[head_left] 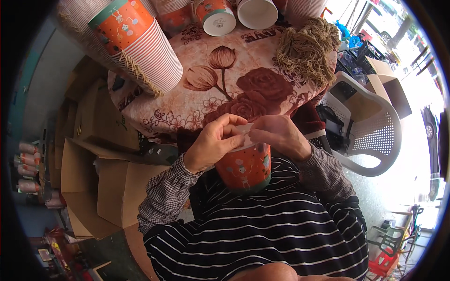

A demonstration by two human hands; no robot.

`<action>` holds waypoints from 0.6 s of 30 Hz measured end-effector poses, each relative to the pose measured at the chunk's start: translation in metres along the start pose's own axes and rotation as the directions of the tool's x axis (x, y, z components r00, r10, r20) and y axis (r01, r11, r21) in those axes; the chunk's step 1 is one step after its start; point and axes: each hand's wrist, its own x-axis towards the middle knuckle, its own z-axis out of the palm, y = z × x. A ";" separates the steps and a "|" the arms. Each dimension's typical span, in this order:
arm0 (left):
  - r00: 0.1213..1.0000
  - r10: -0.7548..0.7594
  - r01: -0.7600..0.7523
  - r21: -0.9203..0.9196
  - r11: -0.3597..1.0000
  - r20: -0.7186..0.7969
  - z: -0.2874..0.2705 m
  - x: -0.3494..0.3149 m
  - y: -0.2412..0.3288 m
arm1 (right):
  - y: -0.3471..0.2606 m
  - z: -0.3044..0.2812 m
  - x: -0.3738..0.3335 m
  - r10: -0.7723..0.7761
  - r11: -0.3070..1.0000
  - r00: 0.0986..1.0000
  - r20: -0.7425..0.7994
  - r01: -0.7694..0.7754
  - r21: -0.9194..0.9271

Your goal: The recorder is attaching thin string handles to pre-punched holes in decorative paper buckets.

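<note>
An orange paper bucket (243, 169) with a green base band and small printed figures stands upright on my lap, close to the table's near edge. At its rim, my left hand (216, 140) is closed, thumb and fingertips pinching the near-left side of the bucket's top. My right hand (283, 136) is also closed, its bent fingers meeting the left fingertips over the rim. Whatever lies between the right fingertips is too small or hidden to make out. Both hands partly cover the bucket's opening.
Ahead is a round table with a floral cloth (206, 100). It bears a tilted stack of paper buckets (150, 56) with cords draped on it, a tangled cord pile (309, 51) and more buckets (219, 21). Cardboard boxes (110, 192) stand left, a white plastic chair (375, 138) right.
</note>
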 end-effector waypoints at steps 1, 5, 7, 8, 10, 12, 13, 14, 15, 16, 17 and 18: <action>0.999 -0.031 0.031 0.001 1.000 -0.010 -0.003 -0.001 0.000 | 0.001 -0.001 0.000 -0.024 1.000 1.000 -0.015 0.023 -0.007; 0.998 -0.021 0.018 -0.058 0.998 -0.053 -0.006 -0.004 -0.005 | 0.000 0.000 0.001 -0.007 1.000 1.000 0.006 0.007 -0.015; 1.000 -0.014 0.015 0.010 1.000 -0.028 -0.003 -0.003 -0.010 | -0.003 0.002 0.001 0.009 1.000 1.000 0.024 -0.009 -0.006; 1.000 -0.010 0.010 0.079 0.997 -0.001 -0.001 -0.002 -0.012 | -0.004 0.003 0.001 0.009 1.000 1.000 0.025 -0.009 -0.007; 0.994 0.105 -0.099 0.182 0.978 -0.024 0.004 0.001 -0.011 | -0.004 0.006 0.000 -0.046 0.994 0.999 -0.021 0.044 -0.099; 0.998 -0.021 0.028 0.119 0.993 -0.060 0.006 0.002 -0.006 | 0.008 0.009 -0.001 -0.173 0.971 0.983 -0.065 0.159 -0.180; 0.998 -0.022 0.029 0.121 0.992 -0.058 0.008 0.004 -0.006 | 0.013 0.010 -0.002 -0.296 0.928 0.950 -0.103 0.260 -0.266; 0.998 0.017 -0.009 0.113 0.994 -0.066 0.011 0.005 -0.007 | 0.012 0.011 -0.004 -0.296 0.929 0.949 -0.106 0.260 -0.264; 0.996 0.055 -0.047 0.105 0.993 -0.073 0.012 0.006 -0.007 | 0.010 0.013 -0.006 -0.291 0.932 0.947 -0.133 0.250 -0.263; 0.996 0.053 -0.044 0.108 0.993 -0.075 0.013 0.005 -0.006 | 0.009 0.013 -0.008 -0.287 0.935 0.945 -0.157 0.241 -0.260; 0.999 0.016 -0.010 0.125 0.992 -0.051 0.011 0.005 -0.005 | 0.010 0.012 -0.010 -0.289 0.936 0.944 -0.157 0.244 -0.256; 0.999 -0.021 0.025 0.143 0.989 -0.029 0.011 0.004 -0.004 | 0.011 0.011 -0.010 -0.302 0.929 0.943 -0.141 0.258 -0.265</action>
